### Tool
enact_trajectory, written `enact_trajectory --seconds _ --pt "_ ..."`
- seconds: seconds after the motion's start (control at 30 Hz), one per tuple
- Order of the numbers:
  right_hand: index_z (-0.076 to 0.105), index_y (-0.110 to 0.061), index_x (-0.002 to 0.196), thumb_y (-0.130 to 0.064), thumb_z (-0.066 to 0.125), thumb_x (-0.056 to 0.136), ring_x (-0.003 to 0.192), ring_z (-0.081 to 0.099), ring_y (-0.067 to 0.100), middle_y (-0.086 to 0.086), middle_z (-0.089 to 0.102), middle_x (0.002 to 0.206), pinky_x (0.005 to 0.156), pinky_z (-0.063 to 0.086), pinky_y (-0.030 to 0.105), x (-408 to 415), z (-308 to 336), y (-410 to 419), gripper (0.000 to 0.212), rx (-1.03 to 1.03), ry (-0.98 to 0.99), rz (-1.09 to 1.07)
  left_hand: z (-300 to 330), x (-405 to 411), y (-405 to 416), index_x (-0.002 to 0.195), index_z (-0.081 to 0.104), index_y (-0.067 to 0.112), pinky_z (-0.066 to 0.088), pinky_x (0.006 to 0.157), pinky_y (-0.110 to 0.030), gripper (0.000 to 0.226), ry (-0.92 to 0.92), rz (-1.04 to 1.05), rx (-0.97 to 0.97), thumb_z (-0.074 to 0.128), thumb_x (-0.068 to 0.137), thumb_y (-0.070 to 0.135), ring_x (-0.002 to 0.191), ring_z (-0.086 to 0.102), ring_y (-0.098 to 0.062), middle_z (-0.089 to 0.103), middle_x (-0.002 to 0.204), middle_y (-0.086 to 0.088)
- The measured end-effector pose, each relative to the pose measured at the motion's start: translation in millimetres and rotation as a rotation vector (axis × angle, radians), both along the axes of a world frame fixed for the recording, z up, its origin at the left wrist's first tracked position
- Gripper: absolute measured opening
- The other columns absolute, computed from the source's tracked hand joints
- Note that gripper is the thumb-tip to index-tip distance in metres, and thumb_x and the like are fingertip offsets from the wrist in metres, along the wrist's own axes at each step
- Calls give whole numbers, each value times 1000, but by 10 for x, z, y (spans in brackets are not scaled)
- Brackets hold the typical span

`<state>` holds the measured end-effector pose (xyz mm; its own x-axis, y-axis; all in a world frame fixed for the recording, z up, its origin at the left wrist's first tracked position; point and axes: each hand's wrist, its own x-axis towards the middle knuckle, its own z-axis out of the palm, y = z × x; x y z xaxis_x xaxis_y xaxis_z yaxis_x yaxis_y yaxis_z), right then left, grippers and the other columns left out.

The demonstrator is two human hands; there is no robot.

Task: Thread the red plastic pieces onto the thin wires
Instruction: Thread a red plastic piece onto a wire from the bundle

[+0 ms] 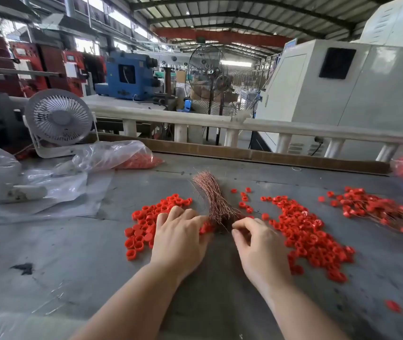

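Both bare arms are stretched toward twelve o'clock and are held close together. The left hand [179, 235] is laid palm down with its fingers straight. The right hand [256, 241] is set just at three o'clock of it, with fingers curled and fingertips [238, 225] drawn together.

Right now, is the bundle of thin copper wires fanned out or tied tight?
Fanned out: the bundle of thin copper wires splays at its far end and narrows toward the hands.
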<state>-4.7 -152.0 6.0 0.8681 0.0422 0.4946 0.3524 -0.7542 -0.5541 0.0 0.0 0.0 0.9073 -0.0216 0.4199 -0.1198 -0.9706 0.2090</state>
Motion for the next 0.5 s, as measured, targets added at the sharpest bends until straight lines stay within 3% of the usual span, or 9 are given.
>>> enact_trajectory --seconds 0.1,0.23,0.5 --pt "68 -14 84 -18 67 84 77 54 16 -3 62 82 73 39 24 9 15 -4 5 0 -8 3 4 10 0 124 53 38 16 86 -28 39 -22 -24 37 48 87 51 111 38 -11 58 112 19" --pt "68 -14 82 -11 66 82 77 53 16 -3 62 81 76 41 29 -8 11 -3 3 -44 24 13 8 10 -12 114 59 35 17 86 -28 29 -47 -22 16 47 89 46 108 40 -12 60 106 17" --pt "66 -15 84 -8 63 84 87 59 20 -1 66 87 81 43 33 -64 45 -1 7 -57 9 26 30 -91 -7 120 54 37 19 88 -27 30 -87 -78 -67 48 91 40 109 39 -12 56 112 17"
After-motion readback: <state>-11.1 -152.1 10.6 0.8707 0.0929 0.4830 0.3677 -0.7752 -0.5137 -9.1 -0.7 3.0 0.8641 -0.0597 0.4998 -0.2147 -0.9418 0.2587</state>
